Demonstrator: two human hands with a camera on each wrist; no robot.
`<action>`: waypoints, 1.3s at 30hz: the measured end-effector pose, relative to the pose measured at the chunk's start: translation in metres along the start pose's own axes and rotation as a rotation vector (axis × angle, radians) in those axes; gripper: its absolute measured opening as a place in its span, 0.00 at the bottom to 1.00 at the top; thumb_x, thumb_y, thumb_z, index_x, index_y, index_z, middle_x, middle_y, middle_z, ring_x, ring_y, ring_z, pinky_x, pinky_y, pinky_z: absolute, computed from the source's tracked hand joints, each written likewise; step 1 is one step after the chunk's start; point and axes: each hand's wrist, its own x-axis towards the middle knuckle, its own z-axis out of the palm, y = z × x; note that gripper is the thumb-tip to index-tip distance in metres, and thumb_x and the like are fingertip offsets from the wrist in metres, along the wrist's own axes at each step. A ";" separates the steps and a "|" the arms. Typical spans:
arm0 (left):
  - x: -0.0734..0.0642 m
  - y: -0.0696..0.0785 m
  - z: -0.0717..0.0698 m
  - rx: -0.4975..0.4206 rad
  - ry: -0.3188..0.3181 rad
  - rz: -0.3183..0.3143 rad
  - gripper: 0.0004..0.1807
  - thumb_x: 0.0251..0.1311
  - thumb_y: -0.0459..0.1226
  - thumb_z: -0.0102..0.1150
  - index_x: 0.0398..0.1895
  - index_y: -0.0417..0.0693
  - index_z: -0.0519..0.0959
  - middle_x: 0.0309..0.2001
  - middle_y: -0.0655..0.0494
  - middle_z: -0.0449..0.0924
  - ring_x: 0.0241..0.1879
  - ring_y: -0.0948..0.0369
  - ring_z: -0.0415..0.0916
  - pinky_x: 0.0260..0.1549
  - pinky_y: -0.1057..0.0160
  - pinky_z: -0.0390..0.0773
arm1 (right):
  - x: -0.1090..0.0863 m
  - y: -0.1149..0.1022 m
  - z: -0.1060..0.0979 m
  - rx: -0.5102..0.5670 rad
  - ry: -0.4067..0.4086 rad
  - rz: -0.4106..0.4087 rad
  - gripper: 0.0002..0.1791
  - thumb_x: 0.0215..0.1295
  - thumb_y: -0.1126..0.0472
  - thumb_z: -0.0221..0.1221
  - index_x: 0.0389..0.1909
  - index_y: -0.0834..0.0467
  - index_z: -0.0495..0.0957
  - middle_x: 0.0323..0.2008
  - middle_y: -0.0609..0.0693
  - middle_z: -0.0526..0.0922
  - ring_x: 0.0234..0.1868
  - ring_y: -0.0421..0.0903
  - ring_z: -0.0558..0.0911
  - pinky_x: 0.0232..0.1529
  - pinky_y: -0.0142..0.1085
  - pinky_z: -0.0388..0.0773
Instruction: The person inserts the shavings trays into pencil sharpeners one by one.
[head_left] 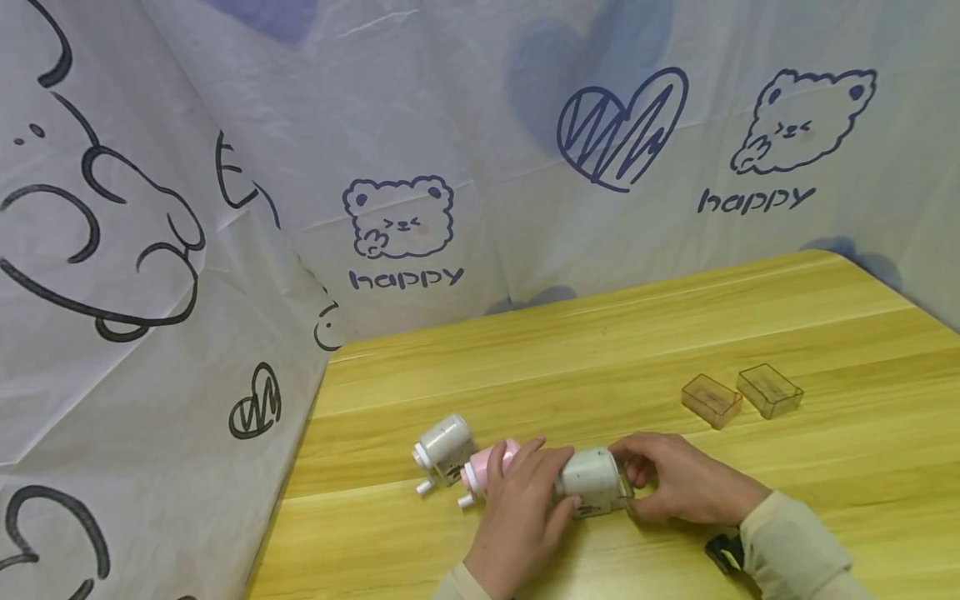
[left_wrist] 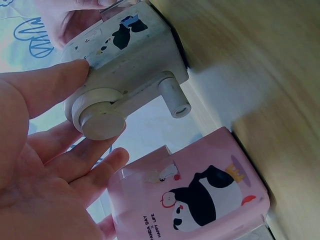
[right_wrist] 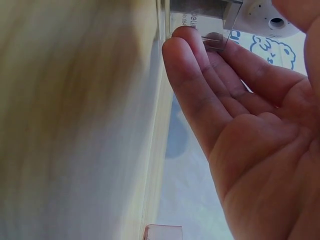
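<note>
A white hand-crank pencil sharpener [head_left: 588,472] with a panda print lies on the table in front of the person. The left hand [head_left: 521,500] grips it from its crank end, thumb on the body and fingers behind the crank hub, as the left wrist view shows. At its other end the right hand [head_left: 690,483] pinches a clear plastic drawer [right_wrist: 214,42] that partly sticks out of the sharpener. Beside the left hand's fingers lies a pink crank sharpener [left_wrist: 205,195] with a panda, partly covered by that hand in the head view.
Farther left lies a second white crank sharpener [head_left: 446,435], close to the pink one. Two see-through drawers, one orange [head_left: 711,402] and one greyish [head_left: 770,390], sit side by side at the right. Printed cloth [head_left: 495,167] hangs behind the wooden table [head_left: 562,358].
</note>
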 end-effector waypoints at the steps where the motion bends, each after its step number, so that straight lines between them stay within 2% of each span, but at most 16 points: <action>1: 0.000 0.000 0.000 0.000 0.001 0.001 0.28 0.60 0.43 0.72 0.64 0.49 0.78 0.60 0.56 0.83 0.66 0.54 0.74 0.68 0.35 0.59 | 0.000 0.000 0.000 0.000 0.000 0.000 0.33 0.49 0.62 0.74 0.59 0.64 0.78 0.39 0.43 0.81 0.39 0.40 0.79 0.41 0.35 0.81; 20: 0.001 0.000 0.002 0.001 0.020 0.015 0.28 0.60 0.43 0.72 0.63 0.48 0.78 0.59 0.55 0.83 0.65 0.53 0.75 0.68 0.34 0.59 | 0.000 0.000 0.000 0.011 -0.007 0.000 0.32 0.51 0.62 0.74 0.59 0.64 0.78 0.40 0.43 0.81 0.39 0.40 0.80 0.41 0.35 0.82; 39: 0.000 0.001 0.002 0.019 0.012 0.005 0.28 0.59 0.42 0.72 0.63 0.48 0.78 0.59 0.56 0.83 0.65 0.54 0.75 0.68 0.35 0.59 | 0.002 -0.001 0.002 0.006 -0.011 -0.002 0.32 0.53 0.59 0.75 0.59 0.64 0.78 0.42 0.43 0.82 0.40 0.39 0.80 0.42 0.35 0.82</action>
